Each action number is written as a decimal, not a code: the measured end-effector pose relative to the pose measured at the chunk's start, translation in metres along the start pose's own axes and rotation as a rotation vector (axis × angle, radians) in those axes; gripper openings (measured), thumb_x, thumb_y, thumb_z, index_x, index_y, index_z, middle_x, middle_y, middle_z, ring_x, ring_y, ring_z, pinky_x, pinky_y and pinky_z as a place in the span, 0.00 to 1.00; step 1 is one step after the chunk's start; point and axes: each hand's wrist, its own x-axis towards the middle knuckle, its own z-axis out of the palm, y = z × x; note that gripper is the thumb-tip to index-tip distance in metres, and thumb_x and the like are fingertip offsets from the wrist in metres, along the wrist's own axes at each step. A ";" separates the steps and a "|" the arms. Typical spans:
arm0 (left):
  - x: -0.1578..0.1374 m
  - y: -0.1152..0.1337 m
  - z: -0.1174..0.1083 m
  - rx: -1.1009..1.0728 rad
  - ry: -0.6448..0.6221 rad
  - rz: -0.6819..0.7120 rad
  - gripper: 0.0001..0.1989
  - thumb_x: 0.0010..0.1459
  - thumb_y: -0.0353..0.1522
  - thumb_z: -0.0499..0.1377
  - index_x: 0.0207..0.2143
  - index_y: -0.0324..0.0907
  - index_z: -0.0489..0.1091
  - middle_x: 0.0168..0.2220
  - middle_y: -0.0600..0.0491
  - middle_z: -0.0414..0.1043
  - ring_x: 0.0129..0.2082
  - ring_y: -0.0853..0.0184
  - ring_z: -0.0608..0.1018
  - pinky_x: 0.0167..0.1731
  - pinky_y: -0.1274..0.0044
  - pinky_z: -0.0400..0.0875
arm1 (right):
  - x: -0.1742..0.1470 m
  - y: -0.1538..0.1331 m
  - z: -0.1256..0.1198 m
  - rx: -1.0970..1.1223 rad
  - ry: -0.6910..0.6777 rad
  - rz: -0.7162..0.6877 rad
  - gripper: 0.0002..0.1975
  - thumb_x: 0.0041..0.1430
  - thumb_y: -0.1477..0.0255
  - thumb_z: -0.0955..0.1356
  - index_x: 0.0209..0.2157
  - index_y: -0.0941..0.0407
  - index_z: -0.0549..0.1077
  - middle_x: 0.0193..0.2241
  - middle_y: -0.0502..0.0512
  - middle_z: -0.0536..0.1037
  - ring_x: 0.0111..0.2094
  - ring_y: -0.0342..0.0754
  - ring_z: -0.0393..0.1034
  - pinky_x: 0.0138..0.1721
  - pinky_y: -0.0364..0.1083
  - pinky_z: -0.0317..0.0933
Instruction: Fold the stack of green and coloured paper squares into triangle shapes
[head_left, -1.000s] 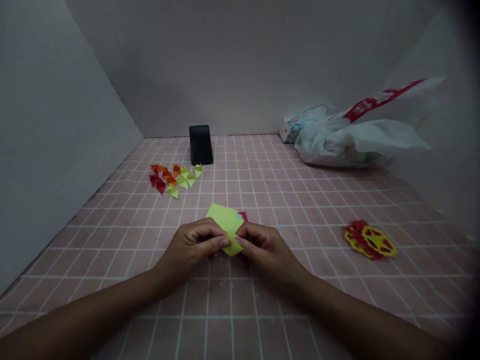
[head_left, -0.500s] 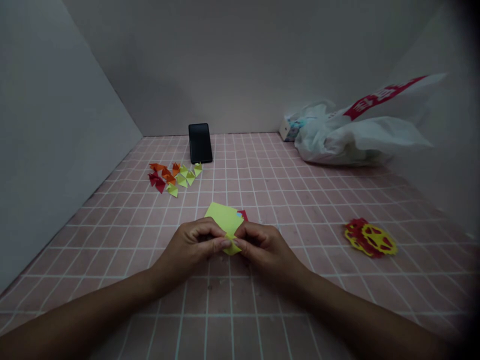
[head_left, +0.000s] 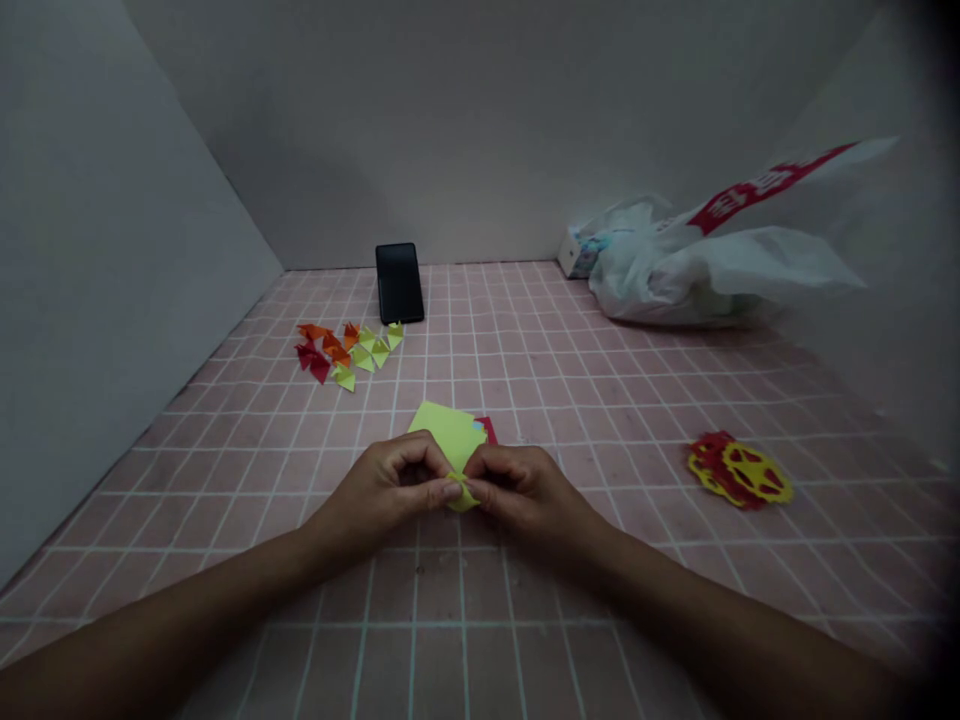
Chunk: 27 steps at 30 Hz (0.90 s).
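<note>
Between my two hands is a small folded piece of yellow paper (head_left: 465, 497). My left hand (head_left: 401, 485) pinches its left side with thumb and forefinger. From the right, my right hand (head_left: 517, 485) pinches it the same way, the thumbs almost touching. Just behind the fingertips lies a flat sheet of yellow paper (head_left: 446, 428), partly covered by my hands. Red paper (head_left: 490, 430) and a small light-blue scrap (head_left: 478, 426) show at its right edge. The folds under my fingers are mostly hidden.
Several small folded paper pieces in red, orange and yellow (head_left: 343, 350) lie at the back left. A black phone (head_left: 400, 283) leans behind them. Red and yellow paper cutouts (head_left: 742, 472) lie at right. A white plastic bag (head_left: 675, 280) and a box (head_left: 574, 254) stand at the back right.
My fingertips have drawn slightly closer together on the small yellow paper, and less of it shows between them. The other things lie where they were.
</note>
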 end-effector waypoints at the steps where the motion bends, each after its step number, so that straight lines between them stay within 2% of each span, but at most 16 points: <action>1: 0.000 0.000 0.000 0.005 -0.004 -0.003 0.08 0.53 0.32 0.62 0.24 0.39 0.69 0.27 0.56 0.68 0.30 0.70 0.70 0.32 0.78 0.62 | 0.000 0.000 0.000 0.001 -0.003 -0.004 0.08 0.57 0.77 0.67 0.23 0.59 0.70 0.20 0.46 0.66 0.23 0.39 0.58 0.25 0.40 0.51; 7: -0.002 0.001 -0.001 -0.007 0.001 0.046 0.08 0.55 0.32 0.61 0.24 0.39 0.70 0.27 0.56 0.67 0.30 0.70 0.69 0.32 0.78 0.62 | -0.002 -0.003 0.003 0.097 -0.005 0.057 0.09 0.58 0.73 0.66 0.24 0.58 0.70 0.20 0.47 0.67 0.22 0.39 0.59 0.23 0.40 0.52; 12: -0.001 -0.001 0.000 -0.049 0.102 0.061 0.08 0.54 0.32 0.60 0.24 0.39 0.68 0.26 0.57 0.66 0.28 0.71 0.68 0.31 0.78 0.62 | -0.005 -0.001 0.008 0.311 -0.005 0.178 0.09 0.61 0.70 0.65 0.28 0.58 0.70 0.20 0.48 0.69 0.21 0.40 0.62 0.23 0.40 0.54; 16: 0.000 -0.003 0.001 -0.156 0.119 0.030 0.08 0.55 0.33 0.60 0.26 0.39 0.67 0.27 0.57 0.67 0.29 0.70 0.69 0.31 0.78 0.63 | -0.003 0.000 0.009 0.456 0.026 0.188 0.10 0.61 0.68 0.65 0.28 0.58 0.70 0.19 0.48 0.70 0.20 0.40 0.63 0.22 0.41 0.55; 22: -0.001 -0.003 0.003 -0.190 0.156 -0.002 0.09 0.54 0.34 0.61 0.26 0.39 0.66 0.26 0.57 0.67 0.28 0.71 0.69 0.31 0.78 0.63 | -0.002 -0.003 0.009 0.482 0.034 0.166 0.15 0.63 0.63 0.63 0.27 0.58 0.70 0.20 0.49 0.70 0.19 0.40 0.63 0.23 0.41 0.57; 27: -0.001 -0.004 0.002 -0.176 0.142 -0.021 0.09 0.54 0.35 0.60 0.26 0.39 0.66 0.25 0.57 0.65 0.27 0.72 0.67 0.29 0.79 0.61 | -0.003 -0.005 0.010 0.417 0.043 0.144 0.07 0.55 0.69 0.69 0.30 0.58 0.70 0.22 0.46 0.68 0.20 0.38 0.59 0.22 0.40 0.52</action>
